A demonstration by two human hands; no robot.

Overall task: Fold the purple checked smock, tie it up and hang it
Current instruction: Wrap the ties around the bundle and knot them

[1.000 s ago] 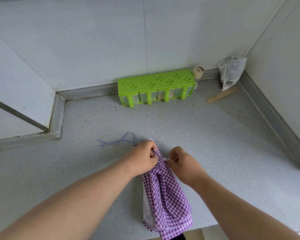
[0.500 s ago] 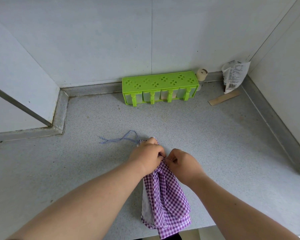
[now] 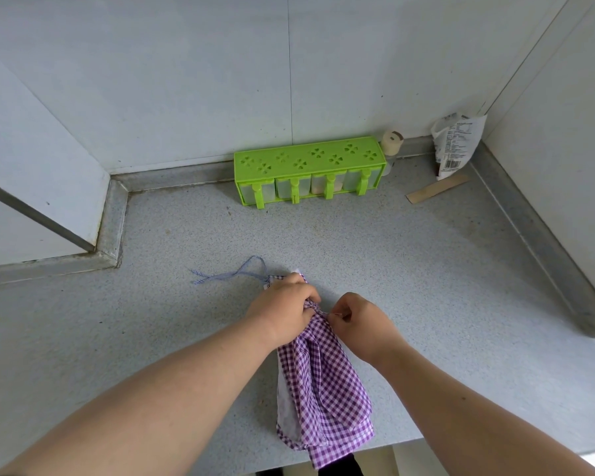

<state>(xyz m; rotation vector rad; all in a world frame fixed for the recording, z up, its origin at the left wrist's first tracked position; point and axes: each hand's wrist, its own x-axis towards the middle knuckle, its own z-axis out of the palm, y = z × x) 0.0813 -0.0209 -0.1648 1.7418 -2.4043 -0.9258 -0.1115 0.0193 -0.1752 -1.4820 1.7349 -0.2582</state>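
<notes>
Bunching the folded purple checked cotton smock [image 3: 323,379] in your left hand [image 3: 284,312], your right hand [image 3: 361,321] pinched its thin tie to cinch it.

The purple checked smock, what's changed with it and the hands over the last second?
Little. The left hand and right hand have drawn closer together at the gathered top of the smock, both keeping their grip. The loose tie string and green seasoning box stayed put.

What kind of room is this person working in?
Probably a home kitchen: a speckled grey countertop meets pale tiled walls, and a green plastic seasoning-box rack stands at the back.
</notes>
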